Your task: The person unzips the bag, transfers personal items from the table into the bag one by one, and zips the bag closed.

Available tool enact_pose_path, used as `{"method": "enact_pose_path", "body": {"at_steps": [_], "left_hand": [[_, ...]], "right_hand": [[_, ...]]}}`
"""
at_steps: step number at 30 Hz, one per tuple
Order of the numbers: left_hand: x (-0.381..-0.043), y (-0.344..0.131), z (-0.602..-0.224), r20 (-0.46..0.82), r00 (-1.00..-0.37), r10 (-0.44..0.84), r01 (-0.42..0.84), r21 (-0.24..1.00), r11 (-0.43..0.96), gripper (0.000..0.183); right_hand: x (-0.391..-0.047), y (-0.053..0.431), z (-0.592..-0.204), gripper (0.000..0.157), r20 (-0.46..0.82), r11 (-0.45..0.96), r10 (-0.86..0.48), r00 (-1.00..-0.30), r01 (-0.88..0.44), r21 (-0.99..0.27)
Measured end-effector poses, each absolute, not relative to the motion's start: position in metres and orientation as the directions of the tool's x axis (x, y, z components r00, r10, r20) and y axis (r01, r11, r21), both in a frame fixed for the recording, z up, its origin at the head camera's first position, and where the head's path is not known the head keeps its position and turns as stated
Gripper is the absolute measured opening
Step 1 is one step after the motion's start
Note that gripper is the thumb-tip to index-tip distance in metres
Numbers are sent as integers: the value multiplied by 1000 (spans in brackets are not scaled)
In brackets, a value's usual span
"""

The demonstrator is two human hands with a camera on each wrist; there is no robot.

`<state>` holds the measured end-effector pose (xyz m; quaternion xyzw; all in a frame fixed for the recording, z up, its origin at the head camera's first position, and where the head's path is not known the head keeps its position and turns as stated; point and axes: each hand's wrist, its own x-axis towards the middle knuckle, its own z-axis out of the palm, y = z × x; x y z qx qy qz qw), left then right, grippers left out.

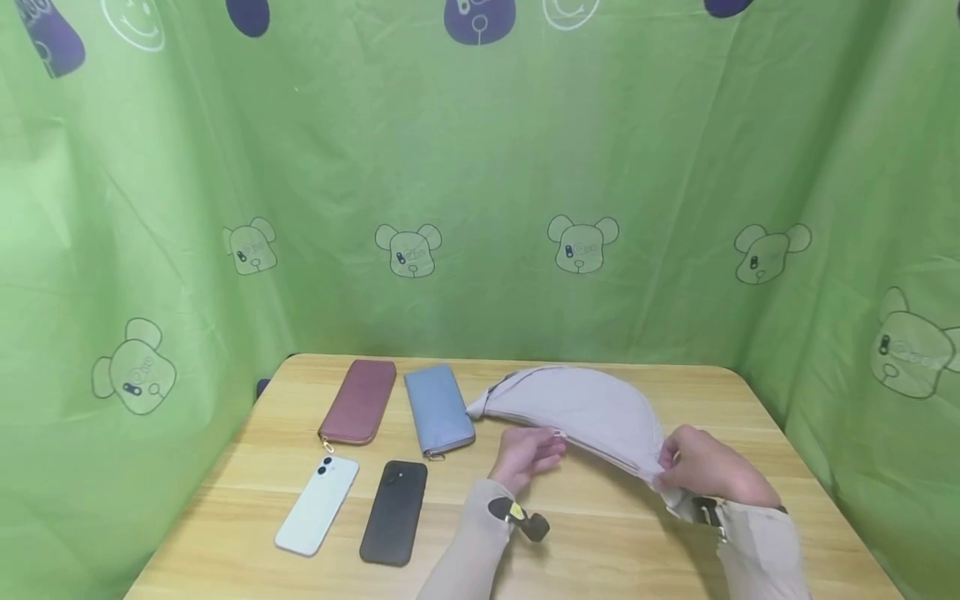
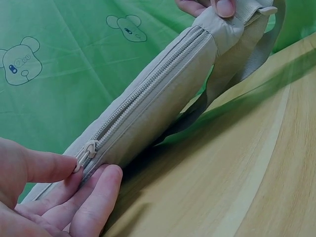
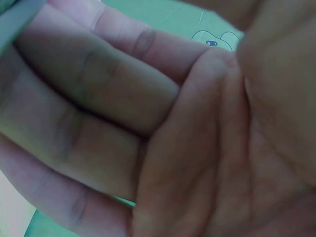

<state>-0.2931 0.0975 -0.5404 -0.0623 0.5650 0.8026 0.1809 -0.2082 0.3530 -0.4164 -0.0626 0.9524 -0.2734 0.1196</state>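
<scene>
A pale grey crescent-shaped waist bag point(image 1: 581, 406) lies at the table's back right, its long zipper facing me. The left hand point(image 1: 525, 457) pinches the zipper pull point(image 2: 80, 160) between thumb and fingers, partway along the zipper. In the left wrist view, the zipper teeth point(image 2: 148, 94) stand slightly parted between the slider and the bag's right end. That end is gripped by the right hand point(image 1: 708, 467), slightly raised, with a strap point(image 2: 232, 74) hanging behind. Palm and curled fingers point(image 3: 98, 89) fill the right wrist view, mostly hiding what they hold.
Left of the bag lie a blue zip wallet point(image 1: 441, 408) and a dark red zip wallet point(image 1: 360, 402). Nearer me are a white phone point(image 1: 317, 506) and a black phone point(image 1: 393, 512), both face down. A green printed curtain point(image 1: 487, 308) surrounds the wooden table point(image 1: 600, 542).
</scene>
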Motion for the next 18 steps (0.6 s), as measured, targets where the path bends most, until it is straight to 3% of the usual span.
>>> {"method": "enact_pose_path", "body": {"at_steps": [18], "left_hand": [[-298,92,-541,-302,-926,226,-362,881,-304,29]], "right_hand": [[-208,356,-418,13,-217,833,-168,-962,-21,-553]]}}
